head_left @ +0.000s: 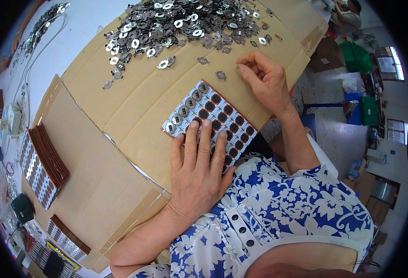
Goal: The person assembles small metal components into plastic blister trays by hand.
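Observation:
My left hand [197, 171] lies flat with fingers spread on a white board [219, 112] printed with rows of black circles. Small silver metal clips [183, 111] sit in a row along the board's upper left edge. Beyond the board's far right edge, my right hand [266, 81] is raised with its fingers curled and thumb and forefinger close together; whatever they may pinch is hidden. Near those fingertips a single loose clip [220, 75] rests on the cardboard. A large heap of the same clips [185, 28] spreads across the far side.
Brown cardboard [134, 92] covers the work surface. At the left stand a tall stack of similar boards [49, 160] and a smaller stack [67, 236]. A white cable [32, 55] runs along the far left. Another person [347, 16] sits at the far right, near green crates [356, 56].

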The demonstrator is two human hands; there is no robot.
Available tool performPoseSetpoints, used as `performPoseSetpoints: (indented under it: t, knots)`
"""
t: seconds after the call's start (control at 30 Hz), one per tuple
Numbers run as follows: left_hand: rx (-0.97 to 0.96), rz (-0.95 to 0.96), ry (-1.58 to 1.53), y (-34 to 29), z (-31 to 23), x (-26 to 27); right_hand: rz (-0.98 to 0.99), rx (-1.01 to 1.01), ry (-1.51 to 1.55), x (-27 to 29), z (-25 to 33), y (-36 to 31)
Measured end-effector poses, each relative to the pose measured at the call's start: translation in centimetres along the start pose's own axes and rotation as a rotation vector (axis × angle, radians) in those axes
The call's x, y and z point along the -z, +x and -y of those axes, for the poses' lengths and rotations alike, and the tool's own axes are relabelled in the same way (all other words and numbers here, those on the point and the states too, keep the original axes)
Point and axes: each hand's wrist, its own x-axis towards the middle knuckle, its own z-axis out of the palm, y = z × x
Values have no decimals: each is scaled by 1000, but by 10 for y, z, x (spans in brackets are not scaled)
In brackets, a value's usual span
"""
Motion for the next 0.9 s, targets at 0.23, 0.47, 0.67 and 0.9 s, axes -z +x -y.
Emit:
performPoseSetpoints:
  t: [0.23, 0.47, 0.67, 0.9]
  knots:
    - [12, 6, 24, 3, -4, 2, 66, 98, 22, -5, 5, -2]
    - [-47, 0, -66, -5, -2, 5, 184, 312, -218, -14, 16, 3]
    - [-151, -87, 50, -9, 0, -11, 197, -10, 98, -10, 35, -10]
    - [-222, -127, 57, -15, -4, -16, 668, 5, 306, -29, 77, -29]
